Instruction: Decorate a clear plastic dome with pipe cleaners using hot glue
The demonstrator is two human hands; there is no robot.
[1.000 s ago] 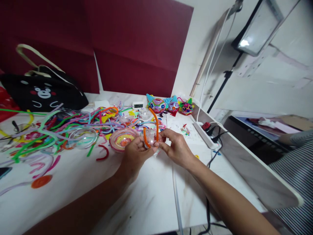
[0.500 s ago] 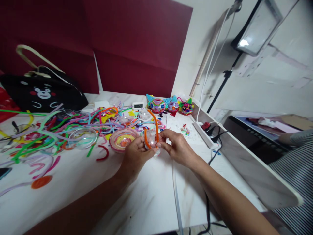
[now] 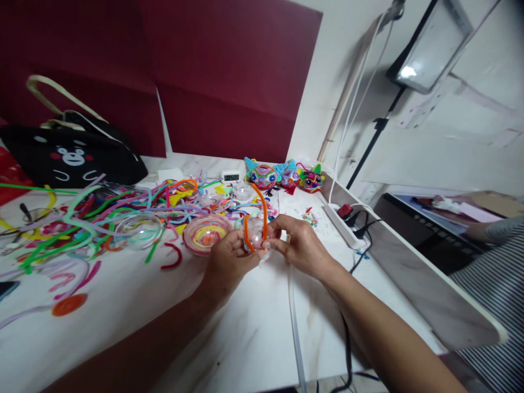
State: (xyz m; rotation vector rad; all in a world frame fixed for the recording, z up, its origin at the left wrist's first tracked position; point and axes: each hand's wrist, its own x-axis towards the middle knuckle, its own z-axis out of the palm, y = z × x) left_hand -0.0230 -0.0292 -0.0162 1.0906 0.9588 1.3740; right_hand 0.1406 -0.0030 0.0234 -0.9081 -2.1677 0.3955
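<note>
I have both hands close together over the white table (image 3: 254, 333), near its middle, working on one small clear ball (image 3: 256, 230) held above the surface. My left hand (image 3: 230, 255) grips the ball from its left and lower side, the thumb reaching across below it. My right hand (image 3: 295, 240) comes in from the other side, thumb and forefinger pinched at the orange pipe cleaner (image 3: 265, 213), low down where it meets the ball. One length of orange stands up past the ball, its tip leaning left; another runs down the ball's left side. Whether they are one bent piece I cannot tell from here.

Just beside my left hand sits a round bowl (image 3: 192, 244) with pink, yellow and red bands. Left of that lie a curved red piece (image 3: 177, 256) and a clear dish (image 3: 141, 233), the dish at the edge of a tangled pile of pipe cleaners (image 3: 112, 210). An orange disc (image 3: 69, 304) rests nearer me. At the back I see a small clock (image 3: 231, 176) and three bright animal heads (image 3: 263, 177) in a row. A power strip (image 3: 346, 226) lies along the table's right side
</note>
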